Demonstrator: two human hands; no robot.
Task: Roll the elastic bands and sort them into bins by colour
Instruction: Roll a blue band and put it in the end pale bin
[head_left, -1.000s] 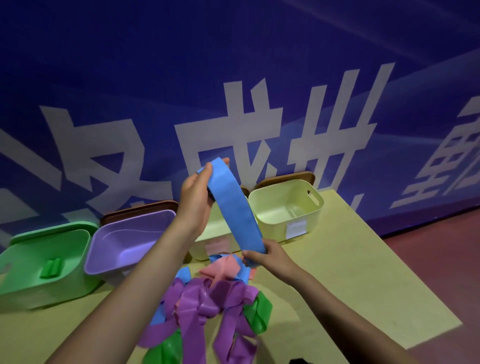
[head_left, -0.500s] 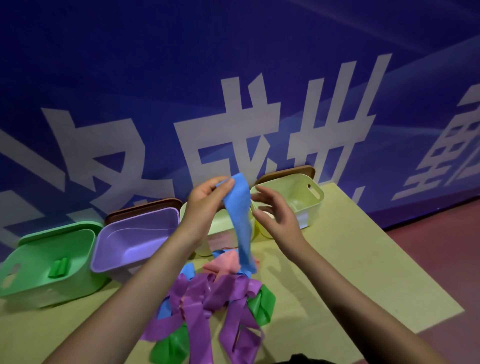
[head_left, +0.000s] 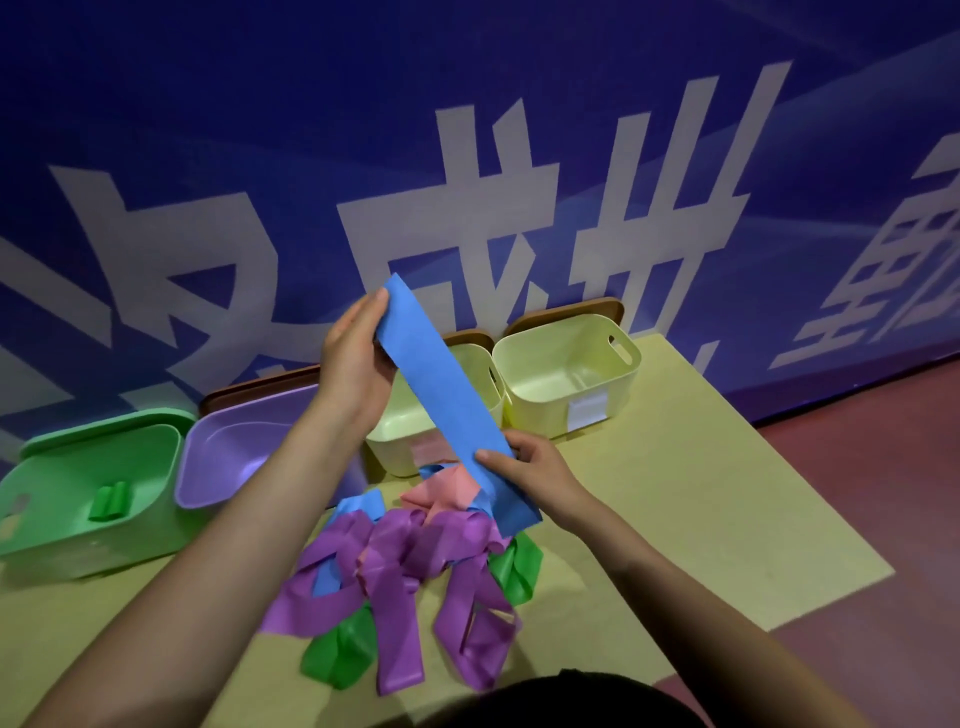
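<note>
Hands (head_left: 358, 364) apart, blue band (head_left: 447, 410) taut.

A flat blue band (head_left: 449, 402) slants, stretched above the tangled purple, green, pink bands (head_left: 410, 566).

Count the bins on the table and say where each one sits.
4, in a row along the table's far edge: green bin far left, purple bin beside it, a yellow bin partly behind the blue band, another yellow bin rightmost. None seems hidden.

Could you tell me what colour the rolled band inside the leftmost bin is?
Green, matching its green plastic bin; the small rolled band shows in the head view.
</note>
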